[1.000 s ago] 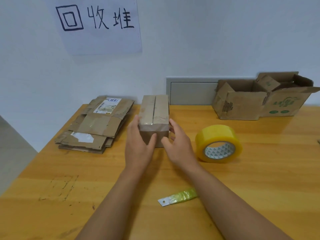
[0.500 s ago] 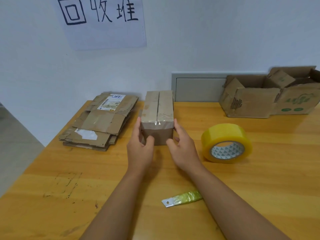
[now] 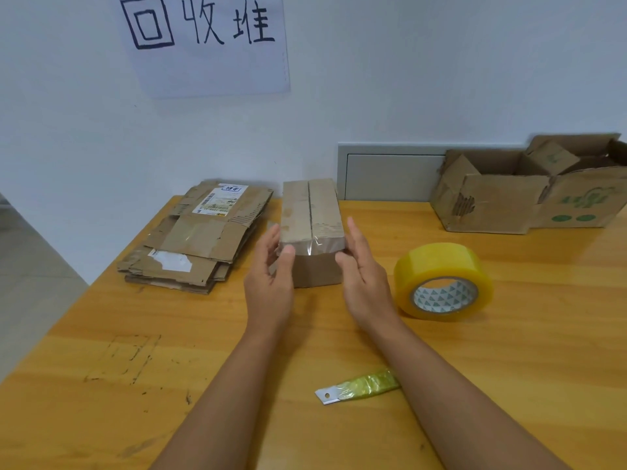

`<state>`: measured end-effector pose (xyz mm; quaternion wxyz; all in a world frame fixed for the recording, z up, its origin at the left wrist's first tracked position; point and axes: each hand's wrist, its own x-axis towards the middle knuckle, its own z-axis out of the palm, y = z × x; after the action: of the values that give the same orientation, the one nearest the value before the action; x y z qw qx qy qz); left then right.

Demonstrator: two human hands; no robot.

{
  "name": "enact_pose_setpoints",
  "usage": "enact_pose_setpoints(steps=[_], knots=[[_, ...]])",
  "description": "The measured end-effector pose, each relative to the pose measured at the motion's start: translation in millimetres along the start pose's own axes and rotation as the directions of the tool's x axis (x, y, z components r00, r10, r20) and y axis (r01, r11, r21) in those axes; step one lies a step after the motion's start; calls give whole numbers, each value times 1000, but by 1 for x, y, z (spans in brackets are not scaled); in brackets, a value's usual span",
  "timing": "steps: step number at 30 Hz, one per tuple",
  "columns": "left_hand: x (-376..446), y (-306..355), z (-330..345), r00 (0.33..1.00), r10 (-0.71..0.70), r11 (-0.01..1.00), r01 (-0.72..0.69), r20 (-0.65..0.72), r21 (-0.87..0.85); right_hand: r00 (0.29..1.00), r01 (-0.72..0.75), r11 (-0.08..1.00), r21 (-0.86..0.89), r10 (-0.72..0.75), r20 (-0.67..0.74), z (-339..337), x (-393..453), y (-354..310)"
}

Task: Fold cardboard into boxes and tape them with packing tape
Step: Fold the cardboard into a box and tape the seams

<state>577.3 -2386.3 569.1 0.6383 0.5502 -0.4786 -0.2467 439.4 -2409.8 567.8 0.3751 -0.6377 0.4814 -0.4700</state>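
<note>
A small brown cardboard box [image 3: 310,212] stands on the wooden table [image 3: 509,351], its top flaps closed with clear tape over the near edge. My left hand [image 3: 269,279] is at the box's near left corner, thumb on the front face and fingers straight along the left side. My right hand [image 3: 364,279] mirrors it at the near right corner, thumb on the front and fingers along the right side. A roll of yellow packing tape [image 3: 442,281] lies to the right of my right hand. A blade wrapped in yellow tape [image 3: 356,390] lies near the front.
A stack of flattened cardboard [image 3: 196,235] lies at the back left of the table. Two open, worn cardboard boxes [image 3: 529,195] stand at the back right. A paper sign [image 3: 207,42] hangs on the white wall. The table's left edge drops to the floor.
Both hands have risen from the box's lower front to its upper corners. Their fingers have straightened along the sides. The box has stayed in place.
</note>
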Motion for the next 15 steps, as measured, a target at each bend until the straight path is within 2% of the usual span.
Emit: enact_pose_setpoints(steps=[3, 8, 15], knots=[[9, -3, 0, 1000, 1, 998, 0, -15, 61, 997, 63, 996, -60, -66, -50, 1, 2, -3], [18, -4, -1, 999, 30, 992, -25, -35, 121, 984, 83, 994, -64, -92, -153, 7, 13, -7], [28, -2, -2, 1000, 4, 986, -2, -12, 166, 978, 60, 973, -221, -102, -182, 12, 34, -7]])
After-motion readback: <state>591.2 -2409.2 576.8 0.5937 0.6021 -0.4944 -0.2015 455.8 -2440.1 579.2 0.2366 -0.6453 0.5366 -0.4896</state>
